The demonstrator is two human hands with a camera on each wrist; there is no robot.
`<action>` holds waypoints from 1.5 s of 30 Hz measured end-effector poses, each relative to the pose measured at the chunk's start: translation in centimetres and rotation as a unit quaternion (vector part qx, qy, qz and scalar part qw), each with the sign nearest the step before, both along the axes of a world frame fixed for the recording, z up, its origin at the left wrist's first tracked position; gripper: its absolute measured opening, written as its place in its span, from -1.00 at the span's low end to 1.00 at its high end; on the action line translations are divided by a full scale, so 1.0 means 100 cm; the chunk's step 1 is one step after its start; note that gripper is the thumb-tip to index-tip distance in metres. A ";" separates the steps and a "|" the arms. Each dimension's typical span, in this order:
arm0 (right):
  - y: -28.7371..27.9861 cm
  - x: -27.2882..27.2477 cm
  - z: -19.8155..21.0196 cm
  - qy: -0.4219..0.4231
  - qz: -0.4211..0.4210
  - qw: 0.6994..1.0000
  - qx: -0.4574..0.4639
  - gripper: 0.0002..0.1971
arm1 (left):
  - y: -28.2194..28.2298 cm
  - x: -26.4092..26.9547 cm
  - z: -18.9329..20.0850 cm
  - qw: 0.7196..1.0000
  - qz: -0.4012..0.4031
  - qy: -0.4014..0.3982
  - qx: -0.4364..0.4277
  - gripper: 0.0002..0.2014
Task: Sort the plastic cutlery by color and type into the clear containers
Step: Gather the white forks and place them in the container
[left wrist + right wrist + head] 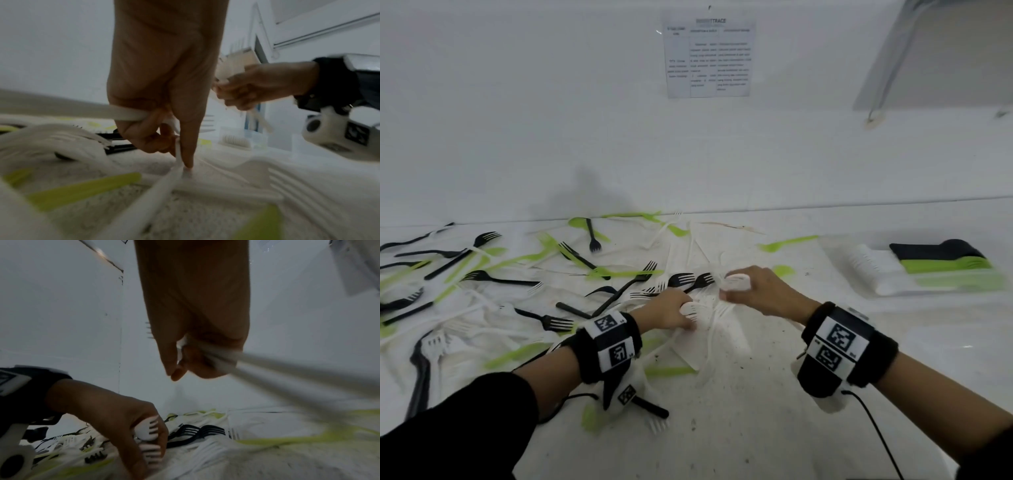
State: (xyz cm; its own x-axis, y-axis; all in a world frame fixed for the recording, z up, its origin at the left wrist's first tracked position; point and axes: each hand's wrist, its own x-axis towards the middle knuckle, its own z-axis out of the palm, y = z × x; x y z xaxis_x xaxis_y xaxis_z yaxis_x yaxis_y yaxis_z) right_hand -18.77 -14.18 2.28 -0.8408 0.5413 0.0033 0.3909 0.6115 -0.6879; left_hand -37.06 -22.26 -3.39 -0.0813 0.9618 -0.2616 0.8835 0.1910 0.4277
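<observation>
Your left hand (pixel 671 310) is down in the pile on the table (pixel 756 411), fingers curled round a few white forks (pixel 693 310) whose tines poke out past the knuckles, while its forefinger reaches down to a white handle lying flat, as the left wrist view shows; your right hand (pixel 760 291) hovers just beside it, a little above the table, closed round its own bundle of white forks (pixel 736 282), tines toward the left hand and handles trailing back under the palm toward you; the two hands are near each other but I cannot tell that they touch. The clear containers (pixel 914 274) lie well off to the right of both hands, against the far right of the table, and your right hand is plainly the nearer one; the cutlery already stacked there lies with its long axis running left to right, white at the near left, black above green behind it, so I judge a bundle will go in most easily turned to that same line. The loose black forks (pixel 688 279) and green cutlery (pixel 619 274) spread to the left and beyond your hands, handles pointing every way. On the wall hangs a printed sheet (pixel 709 56); only the heading fragment "TRACE" can be read, the table of text below being too blurred; the wrist bands (pixel 613 341) carry square black-and-white code markers, no words.
</observation>
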 end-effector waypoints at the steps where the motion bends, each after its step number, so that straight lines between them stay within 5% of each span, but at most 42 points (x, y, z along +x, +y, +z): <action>1: 0.000 -0.001 -0.004 -0.020 0.021 1.000 0.001 -0.77 | 0.001 -0.001 0.001 1.000 0.011 -0.010 -0.004 -0.70; 4: -0.001 -0.006 -0.019 -0.063 0.100 0.993 0.005 -0.92 | -0.004 -0.009 0.015 0.992 0.078 -0.093 0.028 -0.63; 6: -0.002 -0.011 -0.028 -0.086 0.150 0.985 0.015 -0.84 | -0.007 -0.014 0.029 0.983 0.098 -0.145 0.053 -0.57; 11: -0.009 -0.034 -0.041 -0.161 0.243 0.950 0.111 -0.52 | -0.010 -0.027 0.060 0.967 0.119 -0.209 0.081 -0.80; 16: -0.005 -0.039 -0.048 -0.166 0.263 0.939 0.144 -0.67 | -0.010 -0.029 0.076 0.955 0.101 -0.261 0.096 -0.87; 21: 0.012 -0.019 -0.050 0.017 0.173 0.985 -0.012 -0.82 | -0.010 -0.035 0.070 0.965 0.105 -0.214 0.111 -0.89; 24: 0.020 -0.010 -0.037 0.109 0.091 0.988 -0.054 -0.75 | -0.015 -0.037 0.063 0.987 0.090 -0.114 0.070 -0.76; 29: 0.028 -0.013 -0.012 0.255 0.003 0.964 -0.072 -0.90 | -0.026 -0.040 0.025 0.990 0.117 0.064 -0.041 -0.56; 34: 0.036 -0.020 0.012 0.356 -0.082 0.928 -0.078 -0.83 | -0.029 -0.026 0.011 0.975 0.133 0.179 0.009 -0.61; 39: 0.036 -0.019 0.020 0.335 -0.113 0.929 -0.110 -0.81 | -0.023 -0.026 0.011 0.972 0.148 0.185 -0.002 -0.53; 45: 0.051 -0.019 -0.007 0.176 -0.158 0.968 -0.083 -0.87 | -0.018 -0.042 0.013 0.971 0.237 0.020 0.026 -0.57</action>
State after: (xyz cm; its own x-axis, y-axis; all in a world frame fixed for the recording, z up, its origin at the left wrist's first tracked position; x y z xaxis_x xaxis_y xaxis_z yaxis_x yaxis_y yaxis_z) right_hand -20.72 -9.07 1.56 -0.5958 0.7890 0.1499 0.2642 0.3689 -0.8911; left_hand -41.23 -24.10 -2.08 -0.5271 0.8257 -0.2010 0.7178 0.5592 0.4147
